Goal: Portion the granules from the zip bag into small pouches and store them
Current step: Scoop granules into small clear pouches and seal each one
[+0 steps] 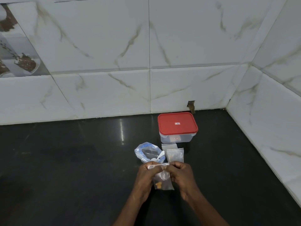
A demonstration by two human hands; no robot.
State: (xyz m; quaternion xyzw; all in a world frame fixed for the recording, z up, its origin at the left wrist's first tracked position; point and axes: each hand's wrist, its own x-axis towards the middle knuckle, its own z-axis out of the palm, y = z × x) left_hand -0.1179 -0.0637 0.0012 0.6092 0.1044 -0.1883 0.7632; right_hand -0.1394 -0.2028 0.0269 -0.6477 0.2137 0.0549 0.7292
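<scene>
Here, left hand (145, 174) and right hand (180, 174), fingers pinching a small pouch (162, 178) top, zip bag (149, 152) beyond

One head-worn view (wide-angle); forward and down, close over the counter (65, 160)

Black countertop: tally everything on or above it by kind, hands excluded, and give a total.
zip bag: 1
small pouches: 3, namely the held pouch, the front pouch and the back pouch
red-lidded container: 1
Total: 5
</scene>
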